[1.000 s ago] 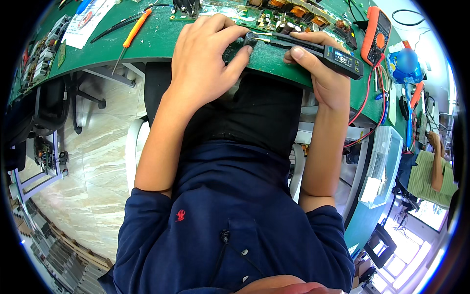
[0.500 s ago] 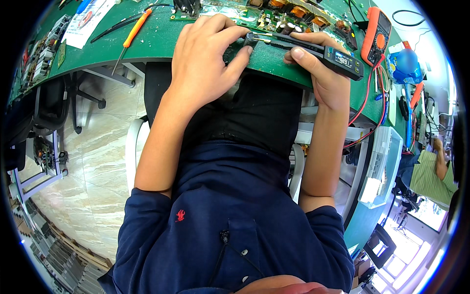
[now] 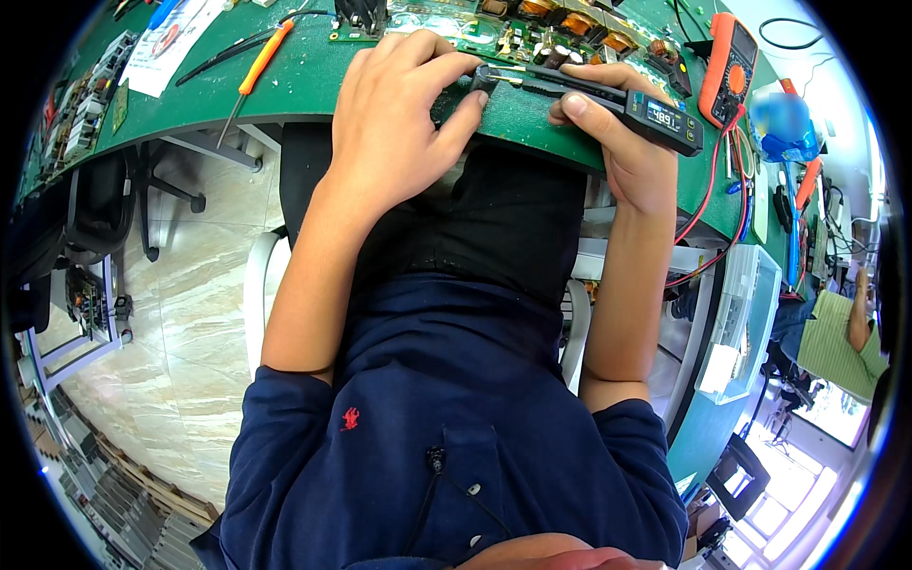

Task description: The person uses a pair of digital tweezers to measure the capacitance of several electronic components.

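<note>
Between the thumb and forefinger of my left hand (image 3: 389,123) is a small dark cylindrical capacitor (image 3: 484,80), held near the front edge of the green bench. My right hand (image 3: 632,142) is closed around a black tweezer-style tester (image 3: 660,123) with a small lit display. The tester's two thin metal tips reach left to the end of the capacitor and appear to touch its leads. A circuit board (image 3: 456,31) with coils and other capacitors lies just beyond both hands.
An orange-handled screwdriver (image 3: 261,62), black tweezers (image 3: 223,59) and a paper sheet (image 3: 161,62) lie left. An orange multimeter (image 3: 727,76) with red leads sits right, near a blue bag (image 3: 787,133). A clear plastic box (image 3: 746,328) stands beside the bench. Another person (image 3: 836,342) is far right.
Both hands keep their grips and nearly their places; the tester has shifted very slightly left. The other person's arm at the far right has moved a little.
</note>
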`<state>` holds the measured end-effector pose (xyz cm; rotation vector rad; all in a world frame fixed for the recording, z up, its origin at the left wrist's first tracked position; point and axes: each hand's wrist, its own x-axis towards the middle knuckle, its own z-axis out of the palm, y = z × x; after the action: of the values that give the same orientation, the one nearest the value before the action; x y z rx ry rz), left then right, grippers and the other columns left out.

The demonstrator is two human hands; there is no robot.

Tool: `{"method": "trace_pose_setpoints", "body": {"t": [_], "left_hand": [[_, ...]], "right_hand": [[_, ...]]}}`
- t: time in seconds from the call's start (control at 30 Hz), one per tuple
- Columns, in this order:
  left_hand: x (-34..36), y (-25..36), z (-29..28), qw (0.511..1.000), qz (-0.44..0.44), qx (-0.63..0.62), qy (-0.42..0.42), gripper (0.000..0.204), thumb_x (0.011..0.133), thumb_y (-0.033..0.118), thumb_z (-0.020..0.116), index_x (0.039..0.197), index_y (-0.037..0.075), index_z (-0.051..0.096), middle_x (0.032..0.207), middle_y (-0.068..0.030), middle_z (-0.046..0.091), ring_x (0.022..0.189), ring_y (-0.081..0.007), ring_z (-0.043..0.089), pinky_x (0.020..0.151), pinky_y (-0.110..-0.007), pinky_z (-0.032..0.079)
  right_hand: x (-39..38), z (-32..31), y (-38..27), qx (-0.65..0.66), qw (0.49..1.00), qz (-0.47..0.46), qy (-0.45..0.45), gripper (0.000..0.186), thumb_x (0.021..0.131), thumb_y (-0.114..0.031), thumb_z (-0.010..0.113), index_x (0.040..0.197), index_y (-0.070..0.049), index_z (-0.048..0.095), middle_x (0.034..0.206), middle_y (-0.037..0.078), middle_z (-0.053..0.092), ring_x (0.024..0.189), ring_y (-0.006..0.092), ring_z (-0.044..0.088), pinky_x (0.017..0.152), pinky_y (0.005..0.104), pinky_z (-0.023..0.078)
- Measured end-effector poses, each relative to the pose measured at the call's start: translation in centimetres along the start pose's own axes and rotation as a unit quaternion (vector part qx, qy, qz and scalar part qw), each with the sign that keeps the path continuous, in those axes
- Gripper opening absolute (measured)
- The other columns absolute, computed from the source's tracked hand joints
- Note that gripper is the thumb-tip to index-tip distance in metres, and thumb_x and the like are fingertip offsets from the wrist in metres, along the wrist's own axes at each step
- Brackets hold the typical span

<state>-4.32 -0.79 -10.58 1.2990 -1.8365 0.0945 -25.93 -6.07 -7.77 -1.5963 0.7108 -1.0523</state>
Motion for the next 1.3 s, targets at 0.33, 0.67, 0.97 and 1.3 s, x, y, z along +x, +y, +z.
{"method": "trace_pose_setpoints", "body": {"t": [0.33, 0.67, 0.97, 1.3], "left_hand": [[0.1, 0.1, -0.1, 1.0, 0.002, -0.001, -0.001, 0.023, 0.079, 0.017, 0.069, 0.097, 0.003, 0.066, 0.092, -0.0066, 0.06, 0.089, -0.0267, 0.056, 0.078, -0.035, 0.042], [0.1, 0.1, -0.1, 1.0, -0.002, -0.001, -0.004, 0.023, 0.078, 0.016, 0.069, 0.097, 0.003, 0.066, 0.092, -0.007, 0.06, 0.089, -0.027, 0.056, 0.078, -0.036, 0.042], [0.3, 0.5, -0.4, 1.0, -0.013, 0.001, -0.015, 0.023, 0.078, 0.016, 0.069, 0.097, 0.003, 0.066, 0.095, -0.0079, 0.061, 0.092, -0.0282, 0.057, 0.08, -0.036, 0.043], [-0.3, 4.3, -1.4, 0.953, -0.079, -0.29, -0.04, 0.024, 0.084, 0.002, 0.06, 0.107, -0.003, 0.059, 0.099, -0.0131, 0.062, 0.087, -0.0234, 0.058, 0.081, -0.031, 0.045]], "right_hand": [[0.0, 0.0, -0.2, -0.001, 1.0, 0.006, 0.002, 0.028, 0.08, -0.007, 0.075, 0.105, 0.002, 0.068, 0.086, 0.01, 0.071, 0.079, 0.014, 0.068, 0.074, 0.0226, 0.052], [0.0, 0.1, -0.2, -0.008, 1.0, 0.008, 0.009, 0.027, 0.078, -0.008, 0.077, 0.103, 0.0, 0.069, 0.086, 0.009, 0.07, 0.079, 0.012, 0.067, 0.073, 0.0217, 0.051], [-0.2, 0.2, -0.4, -0.004, 1.0, 0.006, 0.01, 0.027, 0.078, -0.008, 0.077, 0.101, 0.002, 0.068, 0.087, 0.009, 0.069, 0.079, 0.0126, 0.066, 0.073, 0.0228, 0.053], [-3.0, 0.3, -4.5, -0.207, 0.944, -0.253, 0.044, 0.026, 0.086, -0.012, 0.071, 0.109, -0.004, 0.065, 0.097, 0.012, 0.071, 0.081, 0.0176, 0.068, 0.072, 0.0292, 0.052]]}}
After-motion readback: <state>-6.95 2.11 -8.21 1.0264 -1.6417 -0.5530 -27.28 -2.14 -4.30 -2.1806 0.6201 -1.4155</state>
